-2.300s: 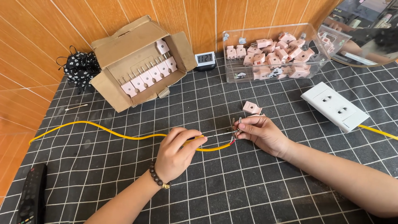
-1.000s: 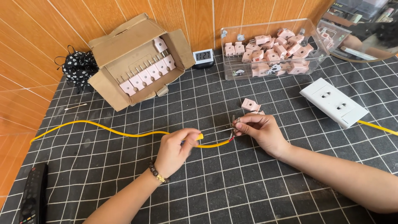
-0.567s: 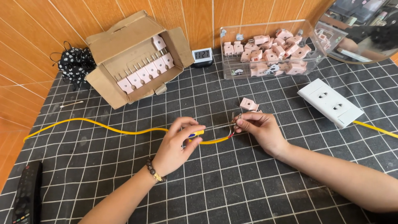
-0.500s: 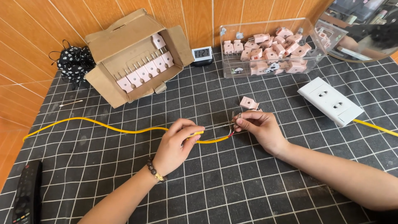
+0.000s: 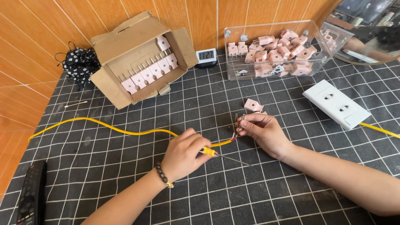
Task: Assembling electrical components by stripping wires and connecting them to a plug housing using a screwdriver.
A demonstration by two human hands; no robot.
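My left hand grips a screwdriver with a yellow collar, its thin metal shaft pointing right along the mat. My right hand pinches small metal plug prongs at the stripped end of a yellow cable. The cable runs left across the mat and passes under my left hand. A loose pink plug half lies just above my right hand.
An open cardboard box of pink plugs stands at the back left, a clear bin of pink plugs at the back right, a small digital clock between them. A white socket strip, a black scrunchie and a remote also lie about.
My left hand has slid right along the cable and now shows the screwdriver shaft pointing right. My right hand keeps hold of the prongs at the cable end.
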